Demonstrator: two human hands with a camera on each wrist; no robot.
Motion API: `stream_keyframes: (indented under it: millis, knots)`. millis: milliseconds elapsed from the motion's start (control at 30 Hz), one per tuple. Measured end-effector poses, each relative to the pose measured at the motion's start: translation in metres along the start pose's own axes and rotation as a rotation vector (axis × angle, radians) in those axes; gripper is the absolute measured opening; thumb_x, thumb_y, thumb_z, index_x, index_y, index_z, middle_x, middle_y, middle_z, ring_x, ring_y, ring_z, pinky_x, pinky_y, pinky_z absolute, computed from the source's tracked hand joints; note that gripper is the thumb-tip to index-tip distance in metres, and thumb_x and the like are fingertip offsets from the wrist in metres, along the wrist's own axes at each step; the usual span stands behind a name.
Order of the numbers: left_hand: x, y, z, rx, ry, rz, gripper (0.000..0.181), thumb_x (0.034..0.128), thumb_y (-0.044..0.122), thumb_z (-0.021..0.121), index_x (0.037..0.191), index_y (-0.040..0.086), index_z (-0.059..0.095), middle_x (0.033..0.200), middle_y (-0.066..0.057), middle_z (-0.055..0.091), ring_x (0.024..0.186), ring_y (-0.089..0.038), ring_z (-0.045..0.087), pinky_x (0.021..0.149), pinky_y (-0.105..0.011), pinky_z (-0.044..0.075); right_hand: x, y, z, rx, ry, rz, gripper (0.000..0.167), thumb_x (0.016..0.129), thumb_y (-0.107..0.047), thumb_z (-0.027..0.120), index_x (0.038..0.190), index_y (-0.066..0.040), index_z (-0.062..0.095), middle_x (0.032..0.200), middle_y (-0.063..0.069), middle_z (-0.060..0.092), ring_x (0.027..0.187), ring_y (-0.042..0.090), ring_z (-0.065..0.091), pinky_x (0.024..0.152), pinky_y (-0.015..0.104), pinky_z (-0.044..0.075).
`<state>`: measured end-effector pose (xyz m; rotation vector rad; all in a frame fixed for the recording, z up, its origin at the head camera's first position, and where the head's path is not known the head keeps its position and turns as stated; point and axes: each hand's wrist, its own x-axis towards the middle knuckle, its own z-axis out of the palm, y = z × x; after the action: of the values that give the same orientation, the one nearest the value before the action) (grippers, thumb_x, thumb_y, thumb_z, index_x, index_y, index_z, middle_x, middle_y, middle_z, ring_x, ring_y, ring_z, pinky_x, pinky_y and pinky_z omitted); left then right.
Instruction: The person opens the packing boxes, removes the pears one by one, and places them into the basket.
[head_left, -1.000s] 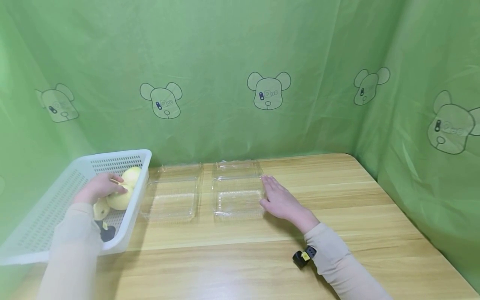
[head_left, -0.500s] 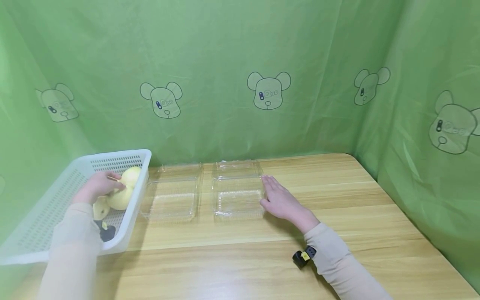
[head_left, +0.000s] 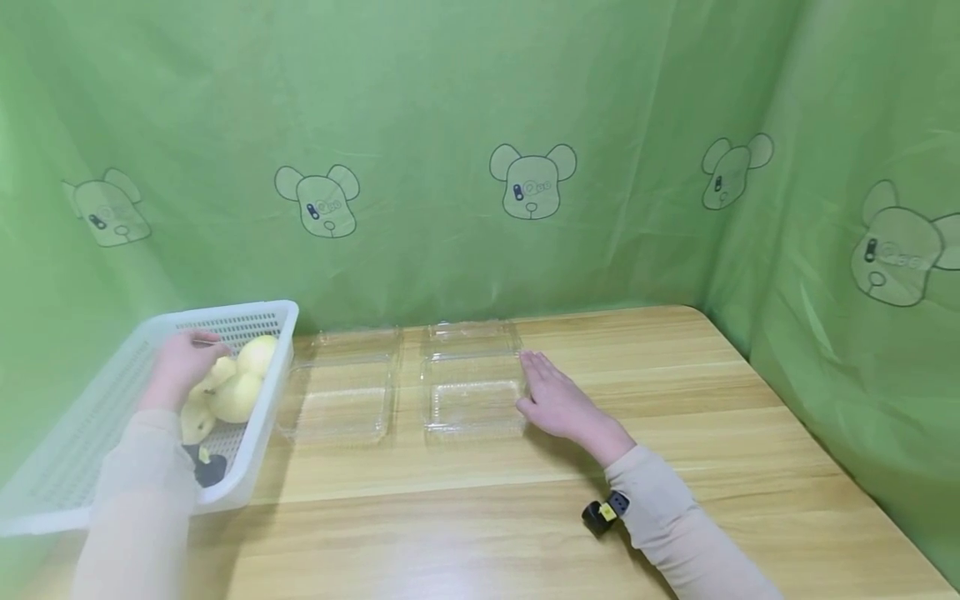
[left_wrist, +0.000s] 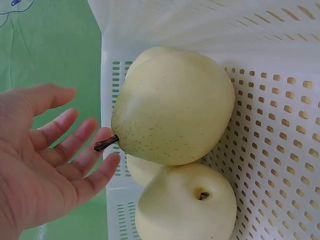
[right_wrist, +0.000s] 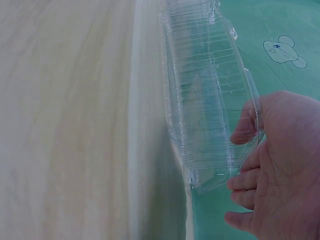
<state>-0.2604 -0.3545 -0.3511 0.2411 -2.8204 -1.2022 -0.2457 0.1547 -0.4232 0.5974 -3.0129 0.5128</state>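
My left hand point(head_left: 182, 362) hovers over the white plastic basket point(head_left: 291, 321), left of several pale yellow pears point(head_left: 236, 398). In the left wrist view its fingers are loosely spread, close to the dark stem of a large pear point(left_wrist: 175, 107); I cannot tell whether they touch it. Another pear point(left_wrist: 187, 215) lies below that one. My right hand point(head_left: 562, 404) lies with straight fingers along the right side of a clear plastic clamshell container point(head_left: 476, 396). In the right wrist view, its thumb is seen through the rim of that container point(right_wrist: 205, 95).
A second clear clamshell container point(head_left: 341, 404) lies open between the basket and the first one. Both rest on a wooden table point(head_left: 420, 533). A green curtain point(head_left: 420, 100) surrounds the table's back and sides. Black wrist cameras point(head_left: 600, 517) hang beneath the forearms.
My left hand has lifted off the pears and drawn back to the upper left, and more of the pears now shows. The right hand keeps its place at the container.
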Motion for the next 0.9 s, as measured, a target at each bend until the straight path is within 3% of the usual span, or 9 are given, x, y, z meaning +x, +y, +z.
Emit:
stream_keyframes:
  millis: [233, 333, 433, 533, 633, 900]
  knots:
    - [-0.005, 0.007, -0.001, -0.048, 0.114, -0.001, 0.059, 0.102, 0.034, 0.04, 0.139, -0.012, 0.036, 0.138, -0.038, 0.042, 0.123, -0.05, 0.045, 0.103, -0.062, 0.04, 0.0, 0.002, 0.002, -0.015, 0.013, -0.012, 0.074, 0.095, -0.026, 0.049, 0.151, 0.009, 0.016, 0.159, 0.027, 0.018, 0.149, 0.041, 0.017, 0.123, 0.05, 0.017]
    - [-0.006, 0.01, -0.002, -0.051, 0.153, -0.009, 0.061, 0.1017, 0.038, 0.038, 0.139, -0.01, 0.038, 0.136, -0.035, 0.046, 0.115, -0.043, 0.051, 0.092, -0.049, 0.049, 0.0, 0.002, 0.003, -0.016, 0.014, -0.016, 0.074, 0.095, -0.026, 0.049, 0.151, 0.009, 0.016, 0.159, 0.027, 0.018, 0.148, 0.041, 0.017, 0.123, 0.05, 0.018]
    - [-0.008, 0.012, -0.002, -0.054, 0.189, -0.018, 0.062, 0.1012, 0.041, 0.037, 0.14, -0.007, 0.04, 0.135, -0.033, 0.049, 0.11, -0.035, 0.054, 0.086, -0.038, 0.049, -0.001, 0.001, 0.004, -0.016, 0.006, -0.018, 0.074, 0.095, -0.026, 0.048, 0.151, 0.01, 0.015, 0.159, 0.027, 0.017, 0.148, 0.042, 0.017, 0.123, 0.05, 0.017]
    - [-0.009, 0.014, -0.004, -0.092, 0.213, -0.026, 0.066, 0.1008, 0.045, 0.037, 0.144, -0.005, 0.036, 0.14, -0.032, 0.045, 0.116, -0.037, 0.05, 0.095, -0.047, 0.048, -0.002, 0.0, 0.003, -0.017, 0.0, -0.02, 0.073, 0.096, -0.027, 0.047, 0.151, 0.009, 0.015, 0.159, 0.027, 0.017, 0.149, 0.042, 0.016, 0.123, 0.05, 0.017]
    - [-0.011, 0.018, -0.007, -0.143, 0.224, -0.04, 0.072, 0.1, 0.051, 0.036, 0.147, -0.003, 0.03, 0.148, -0.031, 0.037, 0.126, -0.042, 0.043, 0.107, -0.058, 0.039, -0.003, -0.001, 0.002, -0.02, 0.001, -0.025, 0.073, 0.096, -0.028, 0.047, 0.151, 0.009, 0.015, 0.159, 0.027, 0.017, 0.149, 0.042, 0.016, 0.123, 0.05, 0.017]
    - [-0.011, 0.03, -0.011, -0.148, 0.244, -0.011, 0.081, 0.0955, 0.062, 0.036, 0.15, 0.003, 0.027, 0.154, -0.025, 0.032, 0.136, -0.044, 0.037, 0.111, -0.06, 0.034, -0.002, 0.0, -0.004, -0.028, 0.011, -0.043, 0.072, 0.096, -0.028, 0.048, 0.151, 0.008, 0.017, 0.159, 0.026, 0.017, 0.148, 0.042, 0.017, 0.123, 0.05, 0.018]
